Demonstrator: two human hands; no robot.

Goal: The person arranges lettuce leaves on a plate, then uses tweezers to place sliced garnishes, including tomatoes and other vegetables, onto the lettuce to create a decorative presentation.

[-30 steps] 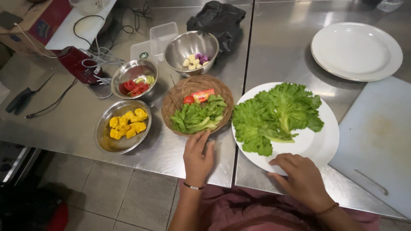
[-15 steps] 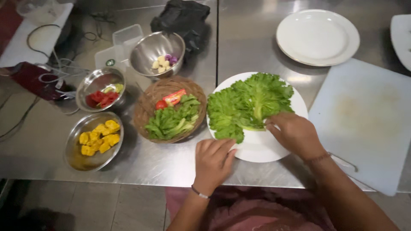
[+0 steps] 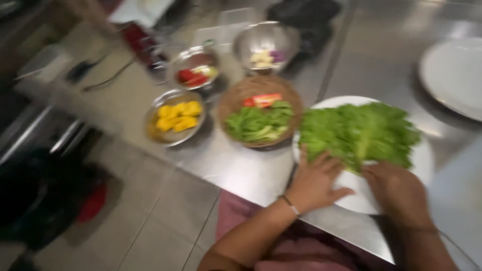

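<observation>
Round white plate (image 3: 422, 160) holds green lettuce leaves (image 3: 359, 131); left hand (image 3: 317, 181) open-fingered, right hand (image 3: 396, 191) loosely curled, both touching leaves. Brown woven basket (image 3: 236, 103): greens, red pieces.

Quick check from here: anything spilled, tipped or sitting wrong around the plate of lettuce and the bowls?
Nothing stands out. The lettuce leaves lie flat on the white plate under both hands, and the wicker basket and three metal bowls sit upright with their contents inside. The frame is motion-blurred, so small spills could go unseen.

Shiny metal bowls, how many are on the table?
3. One metal bowl with yellow pieces sits nearest the table's front edge, one with red pieces sits behind it, and one with pale and purple bits is farthest back. The blurred picture may hide others.
</observation>
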